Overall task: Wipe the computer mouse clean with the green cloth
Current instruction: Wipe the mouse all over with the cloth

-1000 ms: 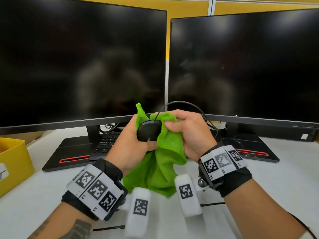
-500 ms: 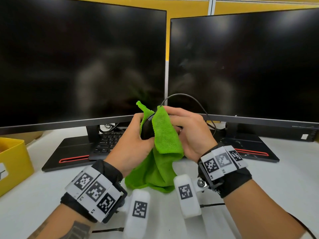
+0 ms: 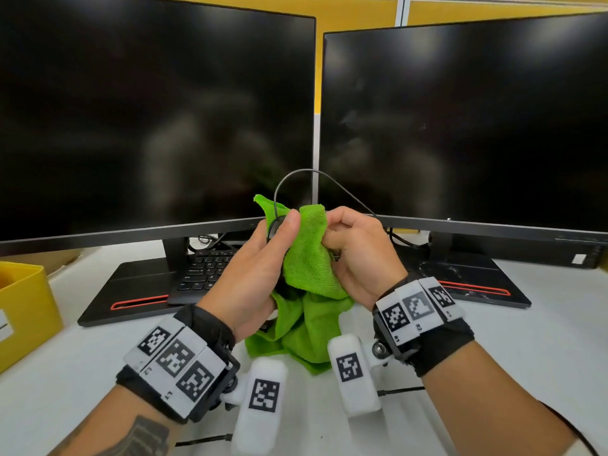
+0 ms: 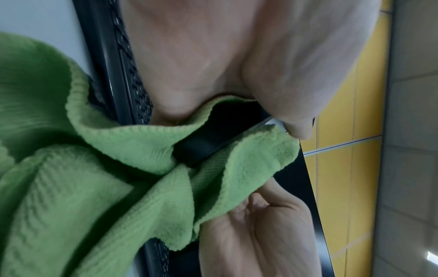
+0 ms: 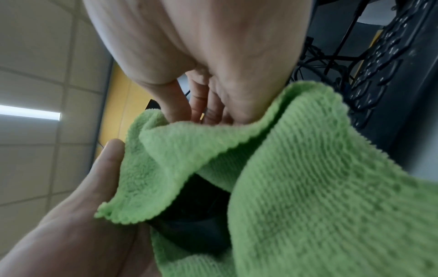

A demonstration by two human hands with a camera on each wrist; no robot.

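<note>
Since the earlier frames the green cloth [image 3: 307, 255] has been drawn up over the computer mouse [image 3: 273, 225], so that only a dark sliver is seen at 11 o'clock of the cloth. The mouse is held above the table [image 3: 526, 340], gripped by the left hand [image 3: 253, 274]; the cloth is pinched against it by the right hand [image 3: 358, 255]. The mouse is judged light, rigid and smooth, best gripped at its sides; the cloth is soft and limp.
</note>
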